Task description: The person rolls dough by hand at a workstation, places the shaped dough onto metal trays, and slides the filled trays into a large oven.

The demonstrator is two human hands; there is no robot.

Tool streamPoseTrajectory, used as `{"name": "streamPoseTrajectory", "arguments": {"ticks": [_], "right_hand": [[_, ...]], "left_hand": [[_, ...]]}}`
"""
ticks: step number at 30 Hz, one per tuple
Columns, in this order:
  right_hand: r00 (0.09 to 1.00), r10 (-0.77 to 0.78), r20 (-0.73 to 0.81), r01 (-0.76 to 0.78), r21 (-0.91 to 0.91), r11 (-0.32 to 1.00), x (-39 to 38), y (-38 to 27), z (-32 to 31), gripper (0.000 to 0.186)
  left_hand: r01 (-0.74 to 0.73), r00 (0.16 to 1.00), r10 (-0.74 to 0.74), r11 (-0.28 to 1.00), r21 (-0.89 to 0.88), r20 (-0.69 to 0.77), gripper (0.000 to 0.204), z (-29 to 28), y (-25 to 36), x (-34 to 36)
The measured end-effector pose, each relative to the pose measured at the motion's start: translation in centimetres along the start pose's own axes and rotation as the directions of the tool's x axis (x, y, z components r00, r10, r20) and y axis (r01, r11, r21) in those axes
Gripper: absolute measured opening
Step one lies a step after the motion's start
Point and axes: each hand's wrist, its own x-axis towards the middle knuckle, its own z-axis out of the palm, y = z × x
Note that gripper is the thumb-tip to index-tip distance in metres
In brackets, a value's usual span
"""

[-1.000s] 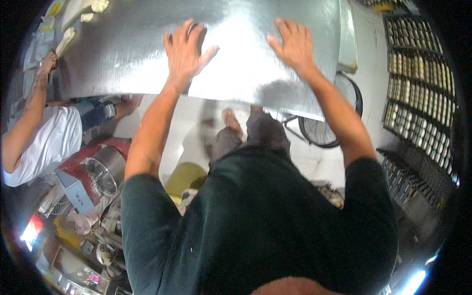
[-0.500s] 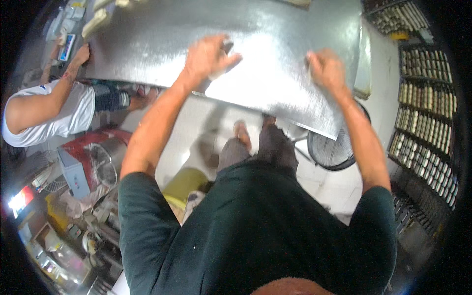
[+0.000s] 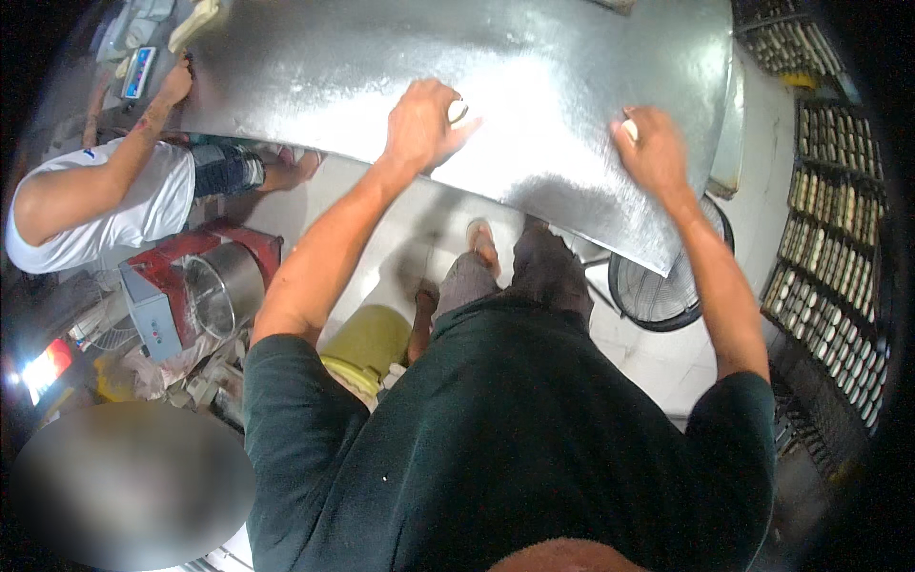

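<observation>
Over the shiny metal table (image 3: 315, 86), my left hand (image 3: 419, 129) is curled, its fingers closed round a small pale dough piece (image 3: 458, 111). The end of that piece shows between thumb and fingers. Farther right, near the table's right side, my right hand (image 3: 655, 151) is closed too, slightly smeared by motion. A second pale dough piece (image 3: 630, 130) peeks out beside its thumb. Most of each piece is hidden inside the hand. Both hands are low over the table top; whether the pieces press on it I cannot tell.
At the far left a co-worker's hand (image 3: 176, 81) rests by the table, near a long dough strip (image 3: 193, 26) and a scale (image 3: 139, 73). A mixer (image 3: 152, 310), a yellow-green bucket (image 3: 374, 336) and a floor fan (image 3: 653, 286) stand below. Racks of dough rolls (image 3: 831, 234) line the right.
The view has shifted a little, so most things sit farther right. Pale dough now shows at both hands, where earlier it was not plainly visible.
</observation>
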Motion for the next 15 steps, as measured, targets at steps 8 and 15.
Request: {"name": "streamPoseTrajectory", "arguments": {"ticks": [8, 15], "right_hand": [[0.996, 0.036, 0.077, -0.036, -0.01, 0.999, 6.0, 0.1, 1.2, 0.038], [0.997, -0.016, 0.07, 0.021, -0.059, 0.998, -0.5, -1.3, -0.1, 0.043]], "left_hand": [[-0.215, 0.946, 0.238, 0.969, 0.122, -0.223, 0.031, 2.1, -2.8, 4.2], [-0.117, 0.992, 0.119, 0.992, 0.04, -0.033, 0.045, -0.6, -0.7, 0.6]]}}
